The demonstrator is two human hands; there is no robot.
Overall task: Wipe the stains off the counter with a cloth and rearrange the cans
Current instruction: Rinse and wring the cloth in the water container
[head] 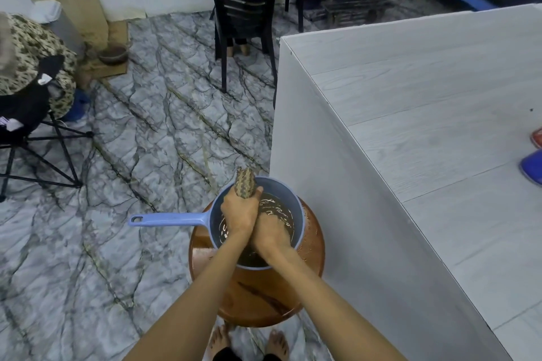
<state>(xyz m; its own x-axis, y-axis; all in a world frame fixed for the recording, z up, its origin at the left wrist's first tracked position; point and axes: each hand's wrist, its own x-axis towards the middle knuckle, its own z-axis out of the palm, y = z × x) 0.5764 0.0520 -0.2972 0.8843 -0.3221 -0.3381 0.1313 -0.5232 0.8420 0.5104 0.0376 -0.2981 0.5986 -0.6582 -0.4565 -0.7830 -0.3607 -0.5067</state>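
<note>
Nearest me are the person's bare feet [220,340] on the marble floor [146,126], toes just short of a round wooden stool [255,299]. On the stool sits a blue dipper [302,214] of dark water, pushed towards the far edge with its long handle jutting out to the left.

Both hands are together over it. The left hand [239,214] is clenched round a patterned cloth [245,184], whose end pokes up above the fist. The right hand [271,234] is pressed in just below, knuckles up. Its fingers are tucked out of sight, so I cannot tell what it grips (it looks like wringing to me).

The risk, I'd say, is that dipper. One hard twist or a knock on the handle could slop water onto slick marble beside bare feet. A cloth left too wet would only smear the stains.

Further right stands the pale counter [440,97], unwiped as yet I'd guess, with a red can [538,138] and a blue can [532,167] half cut off at its far side. Beyond stands a black chair [243,9].
</note>
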